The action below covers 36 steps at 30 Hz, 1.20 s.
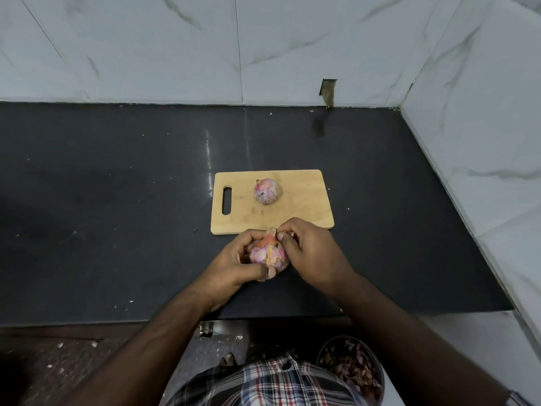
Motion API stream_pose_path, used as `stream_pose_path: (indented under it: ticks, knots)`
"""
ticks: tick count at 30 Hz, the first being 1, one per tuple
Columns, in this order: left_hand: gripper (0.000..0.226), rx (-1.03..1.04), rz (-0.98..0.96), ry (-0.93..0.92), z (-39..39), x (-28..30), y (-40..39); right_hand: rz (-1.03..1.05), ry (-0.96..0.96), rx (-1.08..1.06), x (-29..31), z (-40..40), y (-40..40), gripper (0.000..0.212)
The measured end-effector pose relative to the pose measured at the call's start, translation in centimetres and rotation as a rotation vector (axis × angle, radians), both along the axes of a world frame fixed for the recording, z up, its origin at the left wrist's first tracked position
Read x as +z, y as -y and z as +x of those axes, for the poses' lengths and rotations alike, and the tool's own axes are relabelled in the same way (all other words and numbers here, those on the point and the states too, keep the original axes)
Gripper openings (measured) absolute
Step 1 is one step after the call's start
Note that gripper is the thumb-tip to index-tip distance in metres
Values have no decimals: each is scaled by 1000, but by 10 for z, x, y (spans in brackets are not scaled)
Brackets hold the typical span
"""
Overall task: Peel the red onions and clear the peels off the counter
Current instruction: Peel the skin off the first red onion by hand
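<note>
While the left hand [234, 259] cradles a round red onion with papery pink-and-orange skin [268, 254] just above the dark polished stone counter [117, 200], the right hand [310, 253] works at the onion's pointed tip, so the step in hand looks like the start of peeling this first bulb. The left hand's fingers [270, 272] curl under and around the onion and grip it firmly; the right hand's fingers [281, 236] are bent and pinch the dry skin at the tip, thumb pressed against it.

The held onion sits between both hands, just in front of the near edge of a pale rectangular wooden chopping board with a slot handle [304, 200]. Its outer skin appears mostly intact, mottled pink and white with an orange streak running down from the tip; whether any layer has already lifted is hard to tell. A second red onion, unpeeled and pale pink [268, 191], rests on the board, well apart from the hands.

Next, I judge, the pinched skin must be pulled down and away from the tip while the left hand holds the bulb steady or turns it. A round dark bin holding purplish peels [351, 367] stands low beside the person's checked shirt [263, 382], likely where the peels belong.
</note>
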<state>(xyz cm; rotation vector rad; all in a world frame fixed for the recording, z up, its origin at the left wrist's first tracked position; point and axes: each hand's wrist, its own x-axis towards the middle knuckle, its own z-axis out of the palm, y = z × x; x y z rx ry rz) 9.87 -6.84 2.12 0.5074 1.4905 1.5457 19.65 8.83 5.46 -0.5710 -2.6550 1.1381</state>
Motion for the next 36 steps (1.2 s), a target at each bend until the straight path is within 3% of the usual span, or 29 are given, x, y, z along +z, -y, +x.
stream_pose_path:
  ticks: [9, 13, 18, 23, 26, 32, 36]
  knots:
    - [69, 114, 4, 23, 3, 5, -9, -102, -23, -150, 4, 1, -2, 8]
    - [79, 128, -13, -38, 2, 4, -9, -300, 20, -17, 5, 2, -1, 29]
    - [73, 153, -17, -65, -1, 7, -7, -87, -93, 14, 6, 3, 2, 17]
    - [66, 133, -27, -40, -3, 18, -7, -190, -59, 67, 8, 1, -2, 26]
    - [62, 146, -17, -46, -1, 18, -6, -146, -90, 30, 8, 0, 2, 8]
    - [65, 197, 56, 121, -4, 15, 2, -149, -47, -114, 8, -1, -16, 8]
    - [50, 223, 99, 263, 0, 19, 2, -112, -2, -104, 3, 6, -20, 17]
